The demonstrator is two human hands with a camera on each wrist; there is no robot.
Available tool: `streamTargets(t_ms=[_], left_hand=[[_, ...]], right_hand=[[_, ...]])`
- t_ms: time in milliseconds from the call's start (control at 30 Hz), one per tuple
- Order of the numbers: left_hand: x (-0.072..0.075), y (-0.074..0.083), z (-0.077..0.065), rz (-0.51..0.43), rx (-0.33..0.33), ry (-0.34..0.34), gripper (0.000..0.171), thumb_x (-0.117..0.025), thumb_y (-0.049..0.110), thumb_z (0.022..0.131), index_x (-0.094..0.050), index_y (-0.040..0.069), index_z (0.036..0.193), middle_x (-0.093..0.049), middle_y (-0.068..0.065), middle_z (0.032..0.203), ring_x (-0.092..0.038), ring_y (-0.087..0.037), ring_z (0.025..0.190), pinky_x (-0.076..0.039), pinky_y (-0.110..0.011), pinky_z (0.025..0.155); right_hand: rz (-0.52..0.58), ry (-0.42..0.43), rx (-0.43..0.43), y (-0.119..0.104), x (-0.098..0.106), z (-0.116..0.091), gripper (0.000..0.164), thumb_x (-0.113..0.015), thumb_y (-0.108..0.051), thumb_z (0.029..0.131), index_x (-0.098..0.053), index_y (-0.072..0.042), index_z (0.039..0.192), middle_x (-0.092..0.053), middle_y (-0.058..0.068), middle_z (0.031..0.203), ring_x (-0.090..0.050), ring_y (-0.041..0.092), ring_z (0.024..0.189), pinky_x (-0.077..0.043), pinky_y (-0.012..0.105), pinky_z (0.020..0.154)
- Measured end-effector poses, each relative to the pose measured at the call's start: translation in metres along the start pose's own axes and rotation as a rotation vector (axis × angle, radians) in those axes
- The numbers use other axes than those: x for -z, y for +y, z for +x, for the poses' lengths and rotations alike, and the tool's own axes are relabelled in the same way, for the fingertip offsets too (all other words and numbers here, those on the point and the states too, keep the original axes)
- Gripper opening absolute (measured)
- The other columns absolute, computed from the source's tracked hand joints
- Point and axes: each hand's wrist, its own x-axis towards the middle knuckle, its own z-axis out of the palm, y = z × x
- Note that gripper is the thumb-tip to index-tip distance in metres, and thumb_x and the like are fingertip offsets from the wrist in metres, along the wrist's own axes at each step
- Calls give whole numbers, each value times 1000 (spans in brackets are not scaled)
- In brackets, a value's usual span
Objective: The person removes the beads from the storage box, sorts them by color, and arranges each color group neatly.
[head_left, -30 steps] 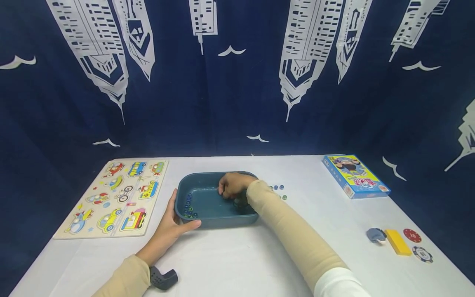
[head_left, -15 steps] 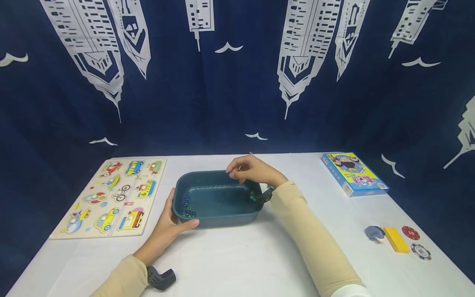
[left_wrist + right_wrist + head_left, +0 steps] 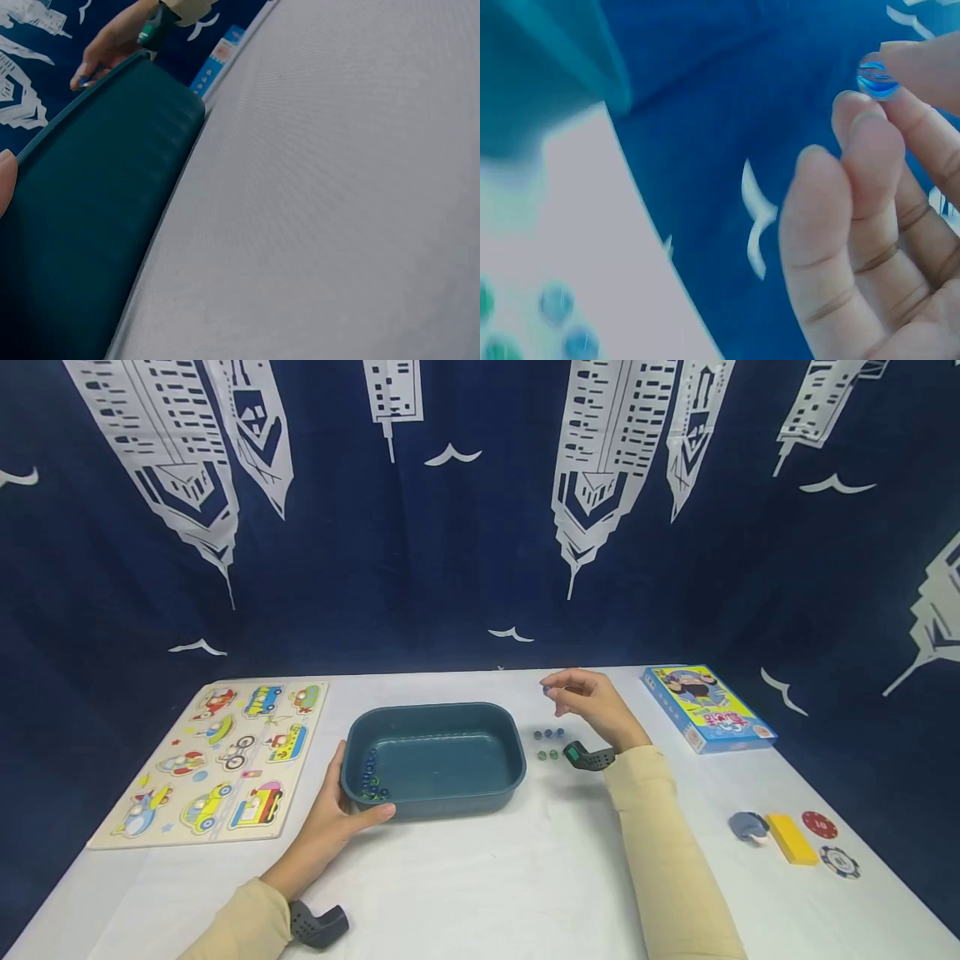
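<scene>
My right hand (image 3: 594, 700) is raised above the table to the right of the dark teal plastic bin (image 3: 431, 810). Thumb and fingertips pinch a clear glass marble with blue swirls (image 3: 877, 81). Below the hand, several blue and green marbles (image 3: 549, 734) lie on the white table in two short rows. My left hand (image 3: 327, 810) holds the bin's front left corner, thumb along the front rim and fingers at the left side. Inside the bin, several blue and green marbles (image 3: 371, 777) lie along its left end. The left wrist view shows the bin's outer wall and only a thumb tip.
A wooden picture puzzle board (image 3: 217, 760) lies to the left. At the back right is a blue and yellow box (image 3: 705, 706). A grey-blue object (image 3: 747, 827), a yellow block (image 3: 791, 839), a red chip (image 3: 820, 824) and a black-and-white chip (image 3: 839, 862) lie at the right edge.
My right hand has lifted out of the bin and moved right with a blue marble, over the marbles on the table. The left hand has stayed on the bin.
</scene>
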Motion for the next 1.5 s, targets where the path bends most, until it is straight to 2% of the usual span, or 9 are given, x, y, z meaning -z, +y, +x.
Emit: streamTargets(t_ms=[133,300,533,633,833,967,1233,1333,1500], left_hand=[[1,0,0,-5,-10,0,124,-85,19,79,9,20,160,6,-5,168,7,-30,153,-1,-52,123],[1,0,0,2,-9,0,124,-85,20,79,9,20,160,6,-5,168,6,-30,153,-1,-53,122],[0,-1,1,2,-7,-4,124,-84,20,79,9,21,160,6,-4,168,7,-29,153,-1,-53,123],[0,-1,1,3,-6,-4,124,-85,20,79,9,21,160,6,-4,168,7,-30,153,-1,-53,123],[0,-1,0,-24,-28,-11,123,-84,17,79,9,17,160,5,-6,168,6,-31,153,0,-54,122],[0,-2,0,-38,-38,-17,123,-83,16,79,9,18,160,5,-6,168,6,-31,153,0,-54,122],[0,-1,0,-23,-21,-10,123,-84,17,79,9,20,160,5,-6,168,6,-31,153,-1,-54,122],[0,0,0,-18,-13,-9,124,-84,18,79,9,20,160,6,-6,168,6,-31,153,-1,-53,122],[-1,1,-1,-22,-15,-12,123,-84,17,80,9,21,160,6,-5,168,7,-30,153,-1,-53,123]], right_hand=[[8,46,-34,18,13,-6,25,-69,-14,94,-67,0,114,-67,4,99,-60,15,75,-57,27,72],[-96,97,-96,43,24,-12,31,-68,-14,93,-65,5,117,-68,2,96,-59,12,74,-54,26,68],[-150,96,-181,73,28,-18,28,-67,-6,92,-64,7,116,-69,12,89,-54,11,61,-48,22,53],[-165,98,-203,81,28,-19,27,-67,-8,92,-65,7,116,-67,11,85,-53,11,61,-47,21,52],[-200,125,-253,86,25,-21,28,-67,-10,92,-66,6,115,-59,1,71,-48,8,55,-42,19,48],[-256,140,-278,85,24,-22,26,-66,-7,90,-68,5,113,-54,-1,63,-45,9,52,-40,20,47],[-307,137,-296,81,23,-23,25,-71,-9,89,-70,3,111,-58,1,69,-47,10,53,-40,21,48],[-287,126,-290,81,24,-22,29,-70,-11,90,-68,2,116,-57,1,69,-47,10,52,-41,21,48],[-222,115,-267,75,28,-18,42,-67,-15,93,-59,-1,132,-56,5,71,-47,11,50,-41,22,46]])
